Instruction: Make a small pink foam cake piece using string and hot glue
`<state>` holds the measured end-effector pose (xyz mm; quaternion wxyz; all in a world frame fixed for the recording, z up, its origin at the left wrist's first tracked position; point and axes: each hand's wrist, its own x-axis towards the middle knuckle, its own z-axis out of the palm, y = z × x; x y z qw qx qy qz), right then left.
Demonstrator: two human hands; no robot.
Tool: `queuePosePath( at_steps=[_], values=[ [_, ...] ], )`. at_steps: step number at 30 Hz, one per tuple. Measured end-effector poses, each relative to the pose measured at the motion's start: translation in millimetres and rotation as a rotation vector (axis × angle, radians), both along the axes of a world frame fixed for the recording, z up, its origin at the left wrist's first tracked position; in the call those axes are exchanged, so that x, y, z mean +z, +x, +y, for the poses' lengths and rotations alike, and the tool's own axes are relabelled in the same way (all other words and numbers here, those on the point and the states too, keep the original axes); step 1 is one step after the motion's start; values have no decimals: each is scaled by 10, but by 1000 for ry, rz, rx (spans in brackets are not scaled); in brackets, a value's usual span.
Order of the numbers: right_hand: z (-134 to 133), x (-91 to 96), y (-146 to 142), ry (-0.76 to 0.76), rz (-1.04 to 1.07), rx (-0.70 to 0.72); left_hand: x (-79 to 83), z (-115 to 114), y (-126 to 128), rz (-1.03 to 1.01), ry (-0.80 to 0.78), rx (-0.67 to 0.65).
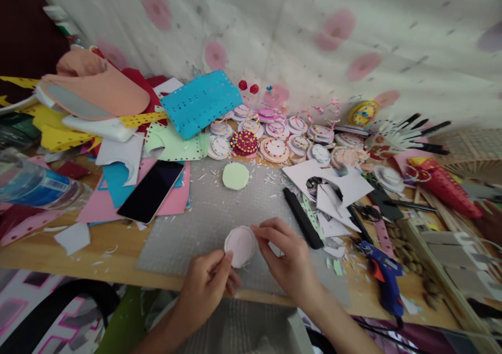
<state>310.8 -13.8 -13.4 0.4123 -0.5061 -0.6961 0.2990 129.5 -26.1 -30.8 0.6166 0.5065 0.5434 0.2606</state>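
Note:
A small pale pinkish-white foam disc point(239, 247) with a raised rim is held low over the front of the grey cutting mat point(176, 239). My left hand point(214, 275) pinches its lower left edge, thumb on the face. At the disc's upper right edge, my right hand point(284, 254) has its fingertips pinched together; whether a fine strip lies between them is too small to tell. Beyond the hands, a light green disc point(236, 175) lies flat on the mat among white scraps.
Decorated small foam hats point(275, 149) stand in rows at the back. A phone point(151, 191) and a water bottle point(43, 184) lie at left. On the right are a black cutter point(301, 218), cut white sheets point(329, 186) and a blue glue gun point(384, 275). Another person's hand point(490, 220) shows far right.

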Motion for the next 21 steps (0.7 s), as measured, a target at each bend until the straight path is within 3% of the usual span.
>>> queuePosePath(
  at_steps=[12,18,21],
  values=[
    [73,17,57,-29,19,92,19,3,-15,-49,6,-68],
    [71,-4,66,-32,19,13,-4,10,-37,-40,26,-20],
    [0,6,85,-45,-12,-118,-67,34,-39,12,78,39]
  ],
)
